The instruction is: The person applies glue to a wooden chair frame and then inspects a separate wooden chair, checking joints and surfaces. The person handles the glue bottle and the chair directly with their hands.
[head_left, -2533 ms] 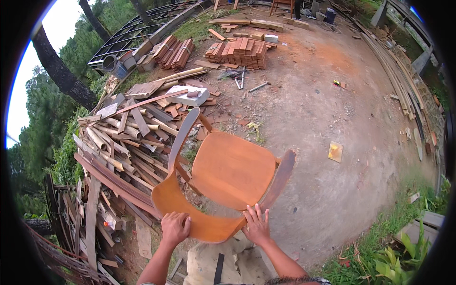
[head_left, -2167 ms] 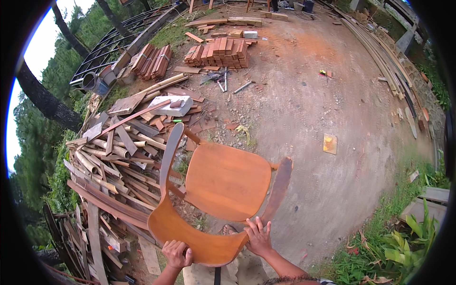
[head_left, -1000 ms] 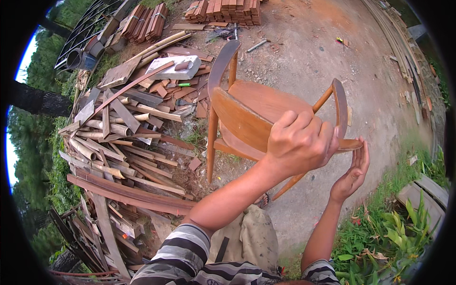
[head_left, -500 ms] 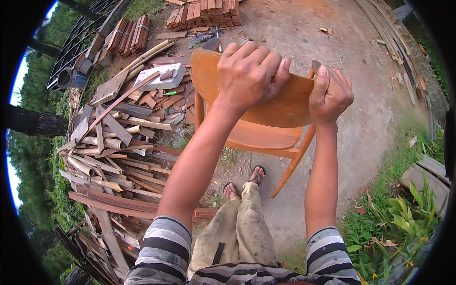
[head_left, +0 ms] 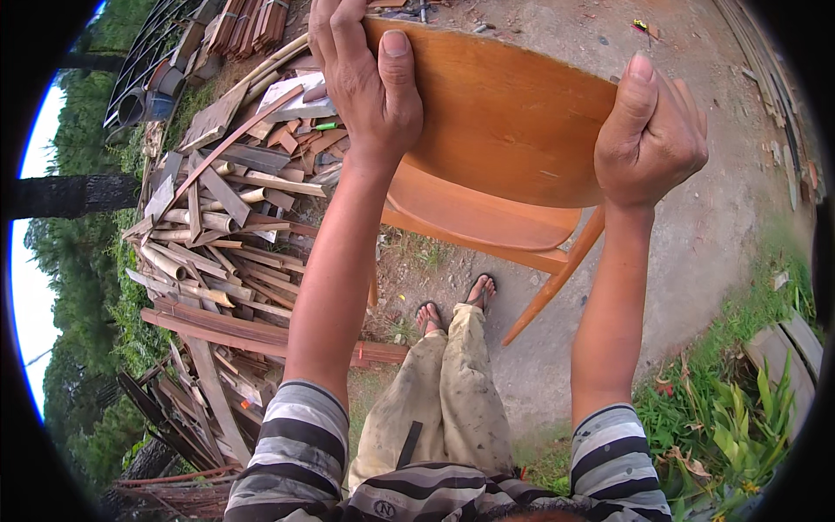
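A wooden chair (head_left: 513,117) is held up in front of me, its wide curved backrest facing me. My left hand (head_left: 370,87) grips the backrest at its left end, thumb on the near face and fingers behind. At the right end my right hand (head_left: 652,139) is closed round the backrest, thumb up along the edge. Below the backrest shows the rounded seat (head_left: 487,209), and a tapered leg (head_left: 557,283) slants down on the right. The far parts of the chair are hidden behind the backrest.
A heap of scrap boards and bamboo (head_left: 217,252) lies along my left. Bundled reddish wood strips (head_left: 248,26) sit at the far left. Long planks (head_left: 765,52) line the far right, with green plants (head_left: 739,426) at the near right. My sandalled feet (head_left: 457,304) stand on bare ground.
The chair has come up closer to me, its backrest looking larger. My left hand has slid outward to the backrest's left end, and my right hand has shifted to the right with it.
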Demonstrator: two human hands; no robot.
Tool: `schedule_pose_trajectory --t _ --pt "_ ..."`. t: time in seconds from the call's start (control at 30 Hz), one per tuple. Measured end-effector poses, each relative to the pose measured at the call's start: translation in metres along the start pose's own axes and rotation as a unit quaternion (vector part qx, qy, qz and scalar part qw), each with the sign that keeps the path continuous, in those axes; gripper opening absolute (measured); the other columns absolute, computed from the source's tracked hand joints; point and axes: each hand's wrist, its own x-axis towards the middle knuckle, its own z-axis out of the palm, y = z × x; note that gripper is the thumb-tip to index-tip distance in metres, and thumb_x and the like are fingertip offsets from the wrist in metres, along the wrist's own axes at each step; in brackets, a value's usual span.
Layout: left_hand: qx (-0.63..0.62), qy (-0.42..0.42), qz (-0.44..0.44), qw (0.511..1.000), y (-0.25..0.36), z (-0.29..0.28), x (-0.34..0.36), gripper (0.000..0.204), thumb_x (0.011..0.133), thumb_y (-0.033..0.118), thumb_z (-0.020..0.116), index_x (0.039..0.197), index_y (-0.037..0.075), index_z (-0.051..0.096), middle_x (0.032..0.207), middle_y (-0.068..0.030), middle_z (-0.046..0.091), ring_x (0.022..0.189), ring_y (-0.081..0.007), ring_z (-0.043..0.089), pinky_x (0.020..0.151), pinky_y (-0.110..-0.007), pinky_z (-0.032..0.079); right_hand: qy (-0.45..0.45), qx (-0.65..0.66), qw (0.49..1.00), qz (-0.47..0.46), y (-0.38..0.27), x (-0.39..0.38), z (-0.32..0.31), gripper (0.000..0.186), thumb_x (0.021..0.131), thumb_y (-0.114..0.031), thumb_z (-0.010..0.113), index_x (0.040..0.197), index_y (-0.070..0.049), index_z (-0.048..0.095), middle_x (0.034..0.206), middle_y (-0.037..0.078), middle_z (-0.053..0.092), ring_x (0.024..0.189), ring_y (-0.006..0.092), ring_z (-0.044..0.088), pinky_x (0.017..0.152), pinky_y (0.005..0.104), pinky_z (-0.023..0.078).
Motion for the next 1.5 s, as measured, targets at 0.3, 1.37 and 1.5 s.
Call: schedule_pose_trajectory --t 0.3,1.37,1.5 --pt "0.039 0.033 -0.121 0.991 0.032 0.043 -0.074 0.073 0.107 0.049 0.044 0.157 -0.004 0.033 0.163 -0.0304 0.028 0.152 -0.0471 0.026 0.121 -0.055 0.022 0.023 0.019 0.997 0.064 0.018 0.008 0.025 0.044 0.104 -0.025 0.060 0.067 -0.002 0.069 0.058 0.006 0.060 0.051 0.0199 0.054 0.051 0.0345 0.041" --pt "-0.022 -0.064 -0.275 0.959 0.042 0.003 -0.159 0.071 0.106 0.048 0.045 0.161 0.005 0.033 0.168 -0.0226 0.026 0.157 -0.0388 0.021 0.124 -0.052 0.022 0.034 0.029 0.983 0.177 -0.021 -0.001 0.016 0.056 0.108 -0.032 0.049 0.061 -0.003 0.054 0.064 0.003 0.053 0.063 0.0150 0.047 0.060 0.0325 0.039" --pt "-0.057 0.015 -0.345 0.937 0.000 -0.003 -0.172 0.068 0.107 0.042 0.048 0.159 0.000 0.034 0.164 -0.0258 0.032 0.154 -0.0407 0.029 0.123 -0.049 0.026 0.033 0.040 0.984 0.170 -0.012 -0.003 0.015 0.055 0.108 -0.032 0.049 0.061 -0.004 0.055 0.063 0.003 0.052 0.063 0.0151 0.047 0.060 0.0330 0.039"
